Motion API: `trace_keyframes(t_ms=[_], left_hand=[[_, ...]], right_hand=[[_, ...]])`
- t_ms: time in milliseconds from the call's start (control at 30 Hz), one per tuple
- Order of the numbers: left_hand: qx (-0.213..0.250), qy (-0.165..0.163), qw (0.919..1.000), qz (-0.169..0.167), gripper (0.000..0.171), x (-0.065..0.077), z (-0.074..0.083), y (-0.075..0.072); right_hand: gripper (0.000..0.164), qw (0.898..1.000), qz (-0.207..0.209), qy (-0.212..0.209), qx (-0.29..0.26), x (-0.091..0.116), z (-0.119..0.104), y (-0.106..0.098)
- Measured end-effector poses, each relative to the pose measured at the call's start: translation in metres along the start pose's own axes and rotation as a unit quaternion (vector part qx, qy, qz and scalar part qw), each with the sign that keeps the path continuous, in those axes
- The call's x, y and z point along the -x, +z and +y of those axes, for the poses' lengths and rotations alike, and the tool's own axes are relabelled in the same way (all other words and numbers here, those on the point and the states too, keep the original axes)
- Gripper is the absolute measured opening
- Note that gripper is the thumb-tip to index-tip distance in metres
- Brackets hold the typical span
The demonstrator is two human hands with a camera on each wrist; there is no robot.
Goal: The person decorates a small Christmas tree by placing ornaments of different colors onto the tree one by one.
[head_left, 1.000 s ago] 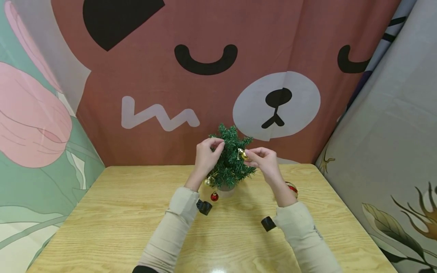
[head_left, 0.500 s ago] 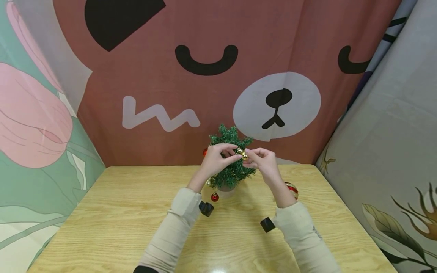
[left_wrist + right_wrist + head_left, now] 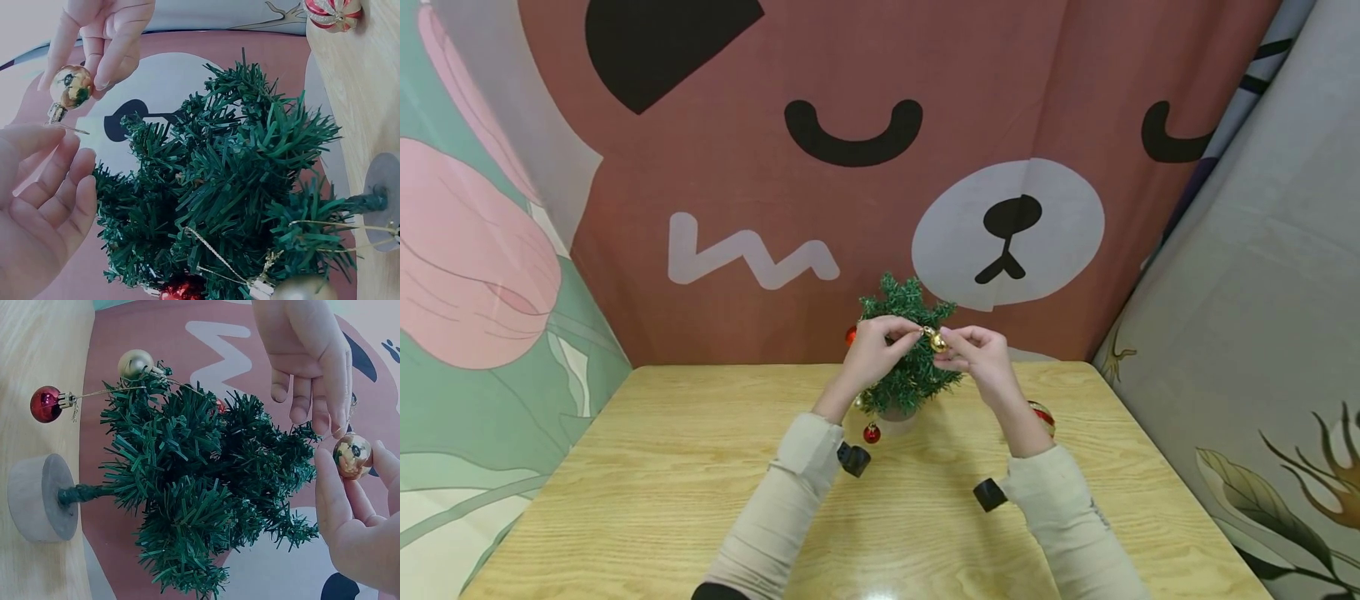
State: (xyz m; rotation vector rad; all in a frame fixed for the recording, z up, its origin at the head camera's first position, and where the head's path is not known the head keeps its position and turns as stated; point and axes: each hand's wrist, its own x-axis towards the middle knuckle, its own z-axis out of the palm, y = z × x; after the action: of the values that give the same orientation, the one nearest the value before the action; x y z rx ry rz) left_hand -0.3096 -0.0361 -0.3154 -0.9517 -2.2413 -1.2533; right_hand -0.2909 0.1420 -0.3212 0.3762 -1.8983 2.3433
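Note:
My right hand point(image 3: 983, 358) pinches a shiny gold bauble point(image 3: 938, 342) between thumb and fingers, in front of the small green Christmas tree point(image 3: 910, 379). From the other side, my left hand point(image 3: 874, 352) pinches the thin hanging cord at the bauble's cap, thumb against forefinger. In the left wrist view the bauble point(image 3: 71, 86) has its cap pointing down at the left fingertips point(image 3: 57, 132), with a bit of cord sticking out. The right wrist view shows the same gold bauble point(image 3: 352, 456) between both hands, beside the tree's upper branches.
The tree's round base point(image 3: 42, 499) stands on the wooden table point(image 3: 700, 467). A red bauble point(image 3: 46, 404) and a matte gold bauble point(image 3: 135, 365) hang on its left side, with another red bauble point(image 3: 851, 335) higher up. A red-and-gold striped ball point(image 3: 1042, 417) lies behind the right forearm.
My left hand has come away from the tree's left side, moving right to the gold bauble, and now pinches its cord. My right hand stays nearly in place, holding the bauble.

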Motion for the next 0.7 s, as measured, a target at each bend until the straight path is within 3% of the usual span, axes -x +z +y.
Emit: trace_keyframes(t_ms=[300,567,700], left_hand=[[0.032,-0.002,0.9995,0.004,0.012,-0.0008,0.0,0.0005],[0.076,-0.006,0.9951,0.063,0.004,0.0004,-0.0032,0.0008],[0.067,0.005,0.9945,0.079,0.008,0.0,-0.0025,0.0003]], right_hand=[[0.012,1.0,-0.002,0.008,0.002,0.0014,-0.0018,0.0001],[0.009,1.0,-0.004,0.006,-0.001,0.0011,-0.0005,-0.0005],[0.008,1.0,-0.003,0.005,-0.007,0.0011,-0.0003,-0.0008]])
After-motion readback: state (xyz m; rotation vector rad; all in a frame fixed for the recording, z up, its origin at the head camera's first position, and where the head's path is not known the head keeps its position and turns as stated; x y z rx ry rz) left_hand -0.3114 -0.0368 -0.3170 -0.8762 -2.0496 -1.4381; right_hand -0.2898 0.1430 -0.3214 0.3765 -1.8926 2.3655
